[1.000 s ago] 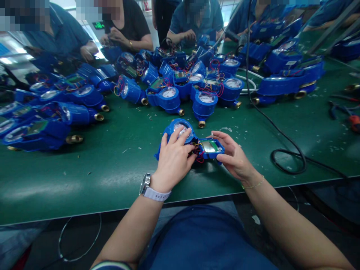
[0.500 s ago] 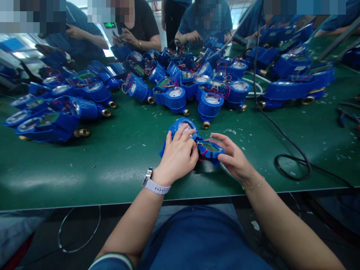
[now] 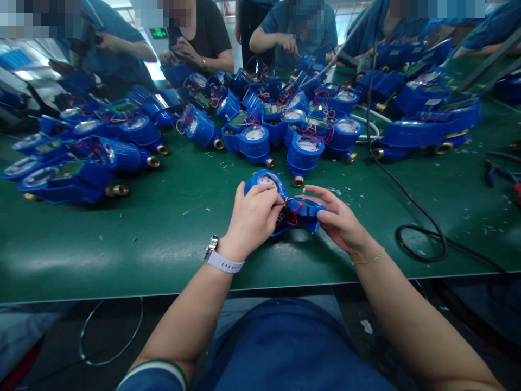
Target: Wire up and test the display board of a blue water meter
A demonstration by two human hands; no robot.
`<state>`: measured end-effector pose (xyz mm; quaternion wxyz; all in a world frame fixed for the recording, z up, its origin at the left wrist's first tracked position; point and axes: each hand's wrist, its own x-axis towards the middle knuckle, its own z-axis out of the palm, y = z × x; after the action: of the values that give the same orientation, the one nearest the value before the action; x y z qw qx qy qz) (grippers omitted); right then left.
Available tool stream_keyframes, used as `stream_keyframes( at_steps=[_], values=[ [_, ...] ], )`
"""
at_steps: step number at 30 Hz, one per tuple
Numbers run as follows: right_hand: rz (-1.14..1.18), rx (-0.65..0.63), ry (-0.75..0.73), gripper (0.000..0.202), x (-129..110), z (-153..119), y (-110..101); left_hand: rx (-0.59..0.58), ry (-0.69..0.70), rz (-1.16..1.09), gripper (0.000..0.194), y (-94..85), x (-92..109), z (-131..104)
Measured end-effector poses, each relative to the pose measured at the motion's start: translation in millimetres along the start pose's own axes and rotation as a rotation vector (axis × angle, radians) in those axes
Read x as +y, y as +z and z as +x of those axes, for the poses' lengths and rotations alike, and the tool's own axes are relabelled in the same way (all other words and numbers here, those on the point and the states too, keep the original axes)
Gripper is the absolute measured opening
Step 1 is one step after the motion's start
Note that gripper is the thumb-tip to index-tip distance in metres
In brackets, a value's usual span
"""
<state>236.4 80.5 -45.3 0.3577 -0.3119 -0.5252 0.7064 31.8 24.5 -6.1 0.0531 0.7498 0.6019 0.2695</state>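
Note:
A blue water meter (image 3: 266, 175) with a round white dial lies in front of me on the green table. My left hand (image 3: 254, 214) rests over its body, thumb and index finger pinched at thin wires (image 3: 287, 201) beside the dial. On the right, my right hand (image 3: 340, 220) grips the end of the meter's blue display housing (image 3: 311, 208), which is tilted up. Beneath that housing, red and yellow wires (image 3: 296, 214) show in the open compartment. The left fingertips partly hide where the wires run.
Several blue water meters with brass ends (image 3: 305, 152) crowd the back, more stand left (image 3: 65, 182) and right (image 3: 423, 130). A black cable (image 3: 423, 228) loops on the right, near pliers (image 3: 499, 172). Co-workers (image 3: 297, 38) sit across the table (image 3: 163, 255).
The display housing has tipped up, so the wires below it show more. My left hand has shifted slightly left and its fingers have drawn into a pinch.

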Motion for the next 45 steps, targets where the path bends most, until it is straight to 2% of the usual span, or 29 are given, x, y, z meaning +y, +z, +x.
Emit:
stream_keyframes(
  at_steps=[3,7,11,13,18,20,23,25,28,32,35,39,41,43,45],
  values=[
    [-0.01,-0.006,-0.019,0.071,-0.4,1.9,-0.5,0.013,-0.065,-0.128,0.01,2.0,-1.0,1.1],
    [-0.049,-0.031,-0.061,0.071,-3.0,3.8,0.7,-0.05,-0.118,-0.222,0.022,-2.8,0.3,6.4],
    [-0.035,-0.073,-0.086,0.072,-3.3,2.1,-1.3,-0.179,-0.037,-0.235,0.028,-9.9,-3.0,8.8],
    [-0.043,-0.077,-0.109,0.072,-0.8,0.3,-6.1,-0.194,0.003,-0.222,0.035,-11.3,-5.5,7.5],
    [-0.199,-0.135,-0.109,0.075,4.3,-7.7,-20.9,-0.108,-0.039,-0.262,0.038,-6.5,-1.9,-0.1],
    [-0.315,-0.13,-0.181,0.072,0.6,-12.9,-19.8,-0.085,-0.05,-0.263,0.038,-2.4,3.3,-4.1],
    [-0.563,-0.037,-0.414,0.067,-11.4,-20.0,-5.3,-0.072,-0.036,-0.216,0.042,4.0,10.8,-10.5],
    [-0.739,-0.029,-0.526,0.064,-18.4,-21.2,9.2,-0.052,-0.016,-0.185,0.046,8.0,14.1,-14.1],
    [-0.94,-0.024,-0.601,0.06,-20.4,-16.3,28.2,0.021,0.013,-0.165,0.051,13.9,15.5,-18.3],
    [-1.101,0.087,-0.608,0.052,-13.3,-6.3,39.0,0.163,0.06,-0.166,0.05,21.1,13.1,-23.3],
    [-1.116,0.091,-0.648,0.042,-9.8,-2.4,37.9,0.249,0.076,-0.13,0.052,24.8,9.5,-28.5],
    [-0.944,0.078,-0.635,0.032,-8.5,-1.5,30.4,0.259,0.092,-0.017,0.072,25.2,4.2,-36.4],
    [-0.935,0.048,-0.614,0.027,-9.0,-1.8,27.6,0.271,0.079,0.044,0.076,23.3,2.2,-39.4],
    [-1.012,-0.028,-0.601,0.024,-10.9,-1.9,27.3,0.274,0.077,0.079,0.064,21.0,1.0,-41.2],
    [-1.135,-0.114,-0.579,0.02,-14.0,-1.6,28.8,0.251,0.109,0.096,0.035,19.3,0.2,-42.1]
  ],
)
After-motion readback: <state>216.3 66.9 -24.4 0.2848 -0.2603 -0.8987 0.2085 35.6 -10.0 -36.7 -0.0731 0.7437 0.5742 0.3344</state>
